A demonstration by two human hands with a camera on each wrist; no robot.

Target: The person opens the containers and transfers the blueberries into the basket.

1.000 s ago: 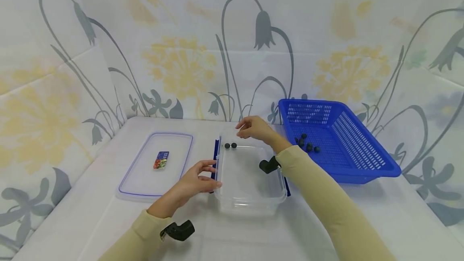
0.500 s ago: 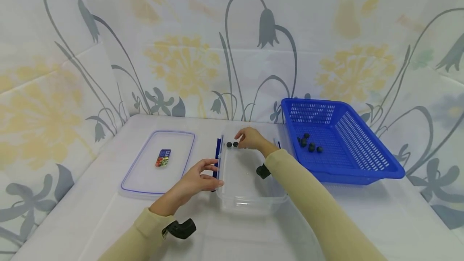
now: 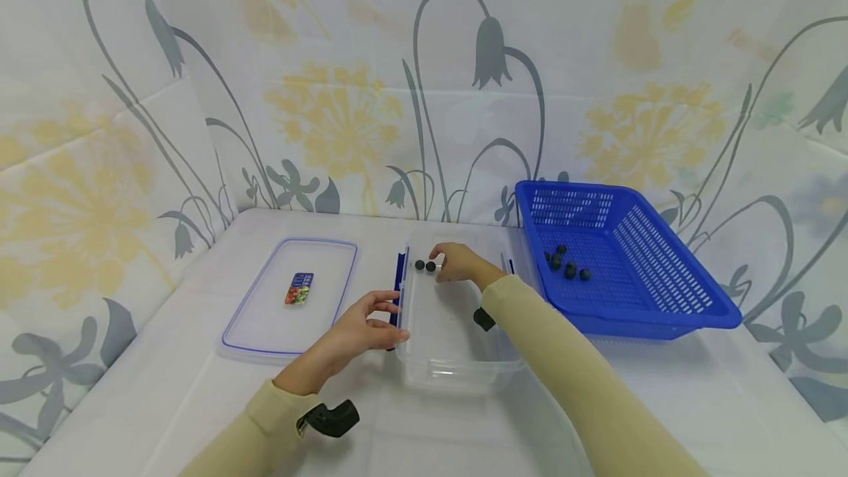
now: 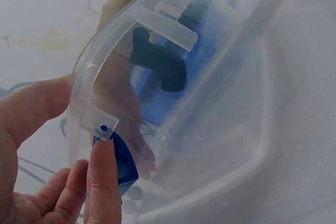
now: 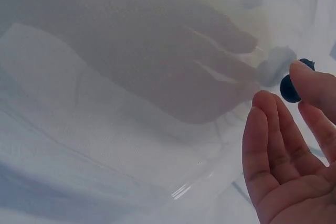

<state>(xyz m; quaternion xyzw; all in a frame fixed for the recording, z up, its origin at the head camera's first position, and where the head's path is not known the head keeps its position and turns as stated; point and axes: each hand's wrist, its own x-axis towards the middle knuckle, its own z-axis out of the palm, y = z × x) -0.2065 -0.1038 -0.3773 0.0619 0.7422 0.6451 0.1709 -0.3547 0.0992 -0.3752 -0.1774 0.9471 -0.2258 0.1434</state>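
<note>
In the head view, my left hand (image 3: 361,326) grips the near-left rim of a clear plastic container (image 3: 457,370). The left wrist view shows the thumb at the rim and a fingertip by a blue side clip (image 4: 123,163). My right hand (image 3: 460,263) is inside the container at its far end. Two dark blueberries (image 3: 425,266) lie side by side just left of its fingertips. Seen from the right wrist, the thumb partly overlaps the blueberries (image 5: 290,88), and its fingers stand apart from the thumb. I cannot tell whether the thumb touches one.
A blue perforated basket (image 3: 636,241) stands at the right with several more blueberries (image 3: 570,269) in its near-left part. On the left, a clear lid (image 3: 265,326) with a blue seal and a colourful label (image 3: 299,288) lies flat. Floral cloth hangs behind the table.
My right hand has come down from above the container's far edge to the blueberries, then shifted slightly to their right. The left hand stays on the rim.
</note>
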